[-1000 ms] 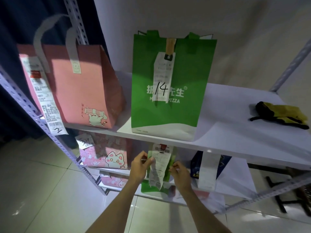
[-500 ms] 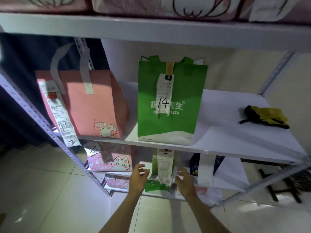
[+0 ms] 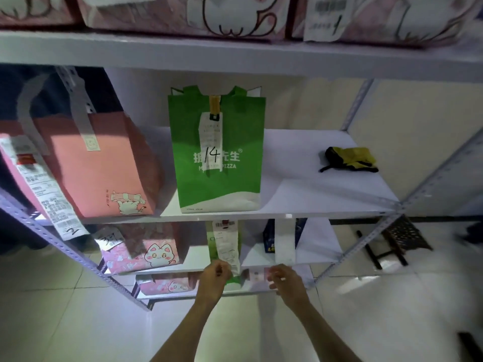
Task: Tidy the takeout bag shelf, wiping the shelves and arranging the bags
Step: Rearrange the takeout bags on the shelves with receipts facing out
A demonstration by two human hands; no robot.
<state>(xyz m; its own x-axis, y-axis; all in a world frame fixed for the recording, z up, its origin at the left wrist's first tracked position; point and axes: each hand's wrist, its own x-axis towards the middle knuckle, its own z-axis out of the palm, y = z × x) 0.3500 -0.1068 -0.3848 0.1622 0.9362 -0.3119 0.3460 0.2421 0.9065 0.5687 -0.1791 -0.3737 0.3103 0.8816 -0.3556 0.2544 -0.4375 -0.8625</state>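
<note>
On the white middle shelf [image 3: 313,197] stand a salmon-pink bag [image 3: 104,168] with a long receipt marked 2 and a green pizza bag [image 3: 222,184] tagged 14. A yellow and black cloth [image 3: 350,159] lies at the shelf's right. One shelf lower, a small green bag [image 3: 212,244] hangs a long receipt [image 3: 226,244] down its front. My left hand [image 3: 213,280] hovers just below that receipt's end, fingers loosely curled and holding nothing. Level with it, my right hand [image 3: 286,280] hangs to the receipt's right, also empty.
Also on the lower shelf are a pink cat bag [image 3: 146,250] and a dark blue bag [image 3: 269,236] with a white receipt. More pink cat bags fill the bottom shelf [image 3: 167,284] and the top shelf [image 3: 235,17]. A dark stool [image 3: 400,239] stands on the tiled floor.
Both hands let go of the small green bag's receipt and drew back from the lower shelf. The view has tilted up, bringing the top shelf into sight.
</note>
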